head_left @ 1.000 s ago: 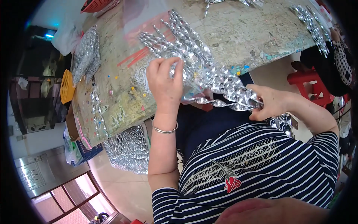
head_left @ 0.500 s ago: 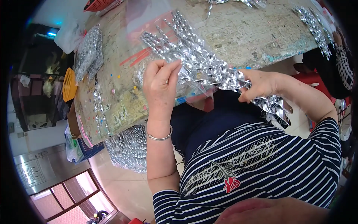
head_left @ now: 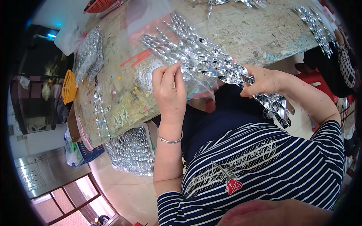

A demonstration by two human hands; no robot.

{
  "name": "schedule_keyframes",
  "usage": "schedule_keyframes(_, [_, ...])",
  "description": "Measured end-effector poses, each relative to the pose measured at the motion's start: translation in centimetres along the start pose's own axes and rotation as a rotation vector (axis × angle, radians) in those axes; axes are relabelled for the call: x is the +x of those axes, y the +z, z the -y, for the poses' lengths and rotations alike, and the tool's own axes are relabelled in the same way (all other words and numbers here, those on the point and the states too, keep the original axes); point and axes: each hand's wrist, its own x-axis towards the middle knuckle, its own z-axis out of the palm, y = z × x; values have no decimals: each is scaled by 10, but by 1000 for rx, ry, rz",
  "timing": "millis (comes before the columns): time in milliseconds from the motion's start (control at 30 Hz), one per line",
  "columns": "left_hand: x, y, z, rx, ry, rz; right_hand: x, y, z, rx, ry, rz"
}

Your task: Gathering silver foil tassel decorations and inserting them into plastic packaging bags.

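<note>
A bundle of shiny silver twisted strips (head_left: 211,60) lies slantwise over the near edge of the table, its far ends fanned out. My right hand (head_left: 262,80) is closed around its near part, and the strips' other ends hang below the hand, past the table edge. At the bundle's left side, my left hand (head_left: 169,84) is raised with thumb and fingers pinched together. Whatever sits in that pinch is too small to make out. Beside the left fingers lies a loose heap of thin white string (head_left: 148,73).
Clear plastic bags with red stripes (head_left: 139,57) lie beneath the strips on the worn table (head_left: 241,28). Bagged silver strips (head_left: 89,54) and a yellow basket (head_left: 69,86) are at the left. More strips (head_left: 130,150) stand below the table edge. Another person's sleeve (head_left: 345,64) shows far right.
My left hand has moved a little to the right, still pinched, uncovering more of the white string. The right hand keeps its grip, and the bundle looks slightly flatter and turned.
</note>
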Motion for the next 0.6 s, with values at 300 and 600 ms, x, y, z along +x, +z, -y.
schedule_keyframes(300, [6,15,-24,-64,83,22,-4,10,8,-2,64,-43])
schedule_keyframes(600, [8,31,-38,-50,137,64,-2,14,7,69,104,104])
